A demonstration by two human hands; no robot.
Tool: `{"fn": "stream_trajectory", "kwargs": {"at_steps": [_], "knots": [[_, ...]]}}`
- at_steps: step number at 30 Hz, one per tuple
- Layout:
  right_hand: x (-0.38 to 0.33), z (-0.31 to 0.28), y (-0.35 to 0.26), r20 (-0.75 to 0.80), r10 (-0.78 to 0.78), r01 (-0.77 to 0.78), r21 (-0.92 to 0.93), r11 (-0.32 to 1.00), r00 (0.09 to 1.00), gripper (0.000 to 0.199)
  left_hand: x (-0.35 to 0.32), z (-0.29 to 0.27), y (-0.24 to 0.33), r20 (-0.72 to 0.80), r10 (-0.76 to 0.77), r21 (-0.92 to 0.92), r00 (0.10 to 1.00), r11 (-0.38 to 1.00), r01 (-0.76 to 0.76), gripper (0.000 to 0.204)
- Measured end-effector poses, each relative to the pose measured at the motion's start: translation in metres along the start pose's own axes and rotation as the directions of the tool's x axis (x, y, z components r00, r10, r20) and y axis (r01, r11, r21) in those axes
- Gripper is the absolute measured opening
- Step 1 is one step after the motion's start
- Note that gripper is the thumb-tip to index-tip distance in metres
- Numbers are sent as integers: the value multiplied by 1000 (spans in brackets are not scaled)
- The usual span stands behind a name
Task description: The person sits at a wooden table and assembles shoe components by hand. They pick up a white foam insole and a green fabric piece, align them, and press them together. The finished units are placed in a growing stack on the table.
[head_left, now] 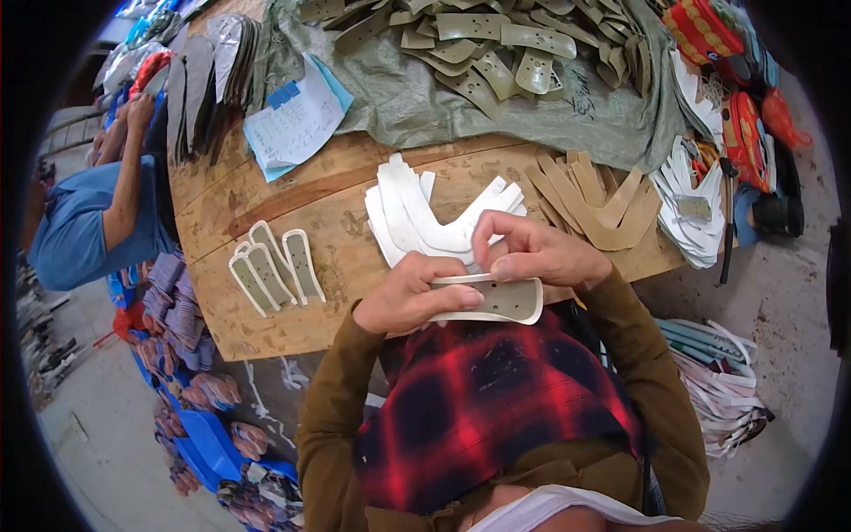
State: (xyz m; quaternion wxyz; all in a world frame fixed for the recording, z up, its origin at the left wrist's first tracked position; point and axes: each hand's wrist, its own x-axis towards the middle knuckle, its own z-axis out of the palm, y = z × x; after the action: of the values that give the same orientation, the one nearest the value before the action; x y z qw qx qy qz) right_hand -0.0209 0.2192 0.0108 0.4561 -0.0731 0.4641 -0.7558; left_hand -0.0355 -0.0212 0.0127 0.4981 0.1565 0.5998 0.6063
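Close to my body, over the table's near edge, I hold an olive curved plate (514,300) with small holes and a white rim. My left hand (409,294) is closed around its left end, thumb lying across the face. The fingers of my right hand (542,252) are bent and pinch at the plate's upper white edge. Just beyond my hands lies a stack of white V-shaped pieces (408,217), partly covered by them. To the left, several similar white-rimmed plates (269,277) rest on the wooden table (355,173).
Many olive plates (536,66) are heaped on a grey-green sheet (390,111) at the back. Tan V-shaped pieces (612,226) lie at right, a written paper (297,124) at back left. Another person in a blue shirt (106,217) is at far left. Strips (718,390) hang at lower right.
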Motion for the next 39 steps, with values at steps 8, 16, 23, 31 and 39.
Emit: {"fn": "stream_trajectory", "kwargs": {"at_steps": [8, 16, 23, 31, 39], "knots": [[5, -2, 0, -80, -89, 90, 8, 996, 993, 14, -2, 10, -15, -146, -2, -36, 989, 999, -3, 19], [11, -4, -2, -168, -108, 104, -36, 994, 980, 15, -1, 24, -19, -311, -25, -256, 950, 965, -58, 21], [14, -4, 0, -248, -140, 181, 153, 972, 959, 15, 5, 32, -17, -420, 25, -286, 907, 945, -158, 21], [16, -14, -7, -312, -229, 208, -99, 973, 922, 20, 19, 49, -17, -528, 45, -351, 848, 898, -266, 24], [44, 0, 21, -600, -562, 358, -434, 827, 569, 40, 32, 56, -24, -647, 229, 6, 728, 955, -296, 26]]}}
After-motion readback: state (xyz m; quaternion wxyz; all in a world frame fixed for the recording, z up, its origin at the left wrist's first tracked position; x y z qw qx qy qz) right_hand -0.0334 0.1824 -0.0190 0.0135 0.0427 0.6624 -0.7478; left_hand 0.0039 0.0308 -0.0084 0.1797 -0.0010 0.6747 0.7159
